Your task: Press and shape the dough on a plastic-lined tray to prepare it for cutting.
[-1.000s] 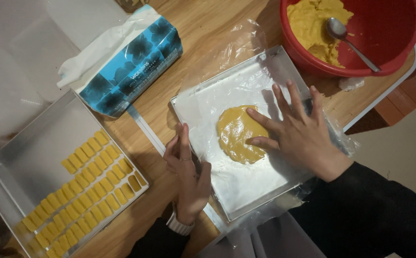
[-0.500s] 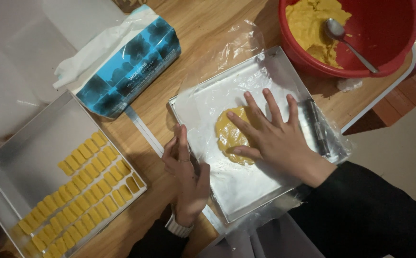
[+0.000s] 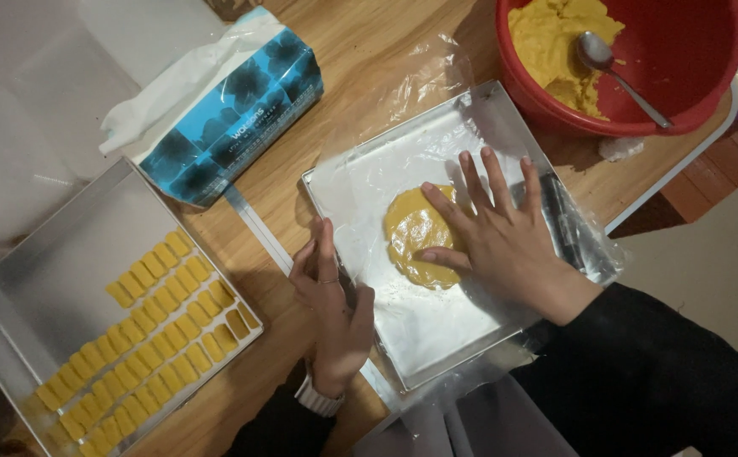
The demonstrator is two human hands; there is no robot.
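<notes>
A flat round of yellow dough (image 3: pixel 415 237) lies under clear plastic film in a square metal tray (image 3: pixel 436 338) on the wooden table. My right hand (image 3: pixel 504 233) lies flat with fingers spread, pressing on the right part of the dough through the film. My left hand (image 3: pixel 331 300) rests against the tray's left rim, fingers together, steadying it. A dark narrow tool (image 3: pixel 562 220) lies in the tray just right of my right hand.
A red bowl (image 3: pixel 707 76) with yellow dough and a metal spoon (image 3: pixel 619 72) stands at the back right. A blue tissue pack (image 3: pixel 216 118) lies behind the tray. At left a second metal tray (image 3: pixel 38 279) holds several rows of small yellow dough bars (image 3: pixel 161 322).
My right hand has slid left across the dough while pressing it flat. My left hand has stayed at the tray's rim.
</notes>
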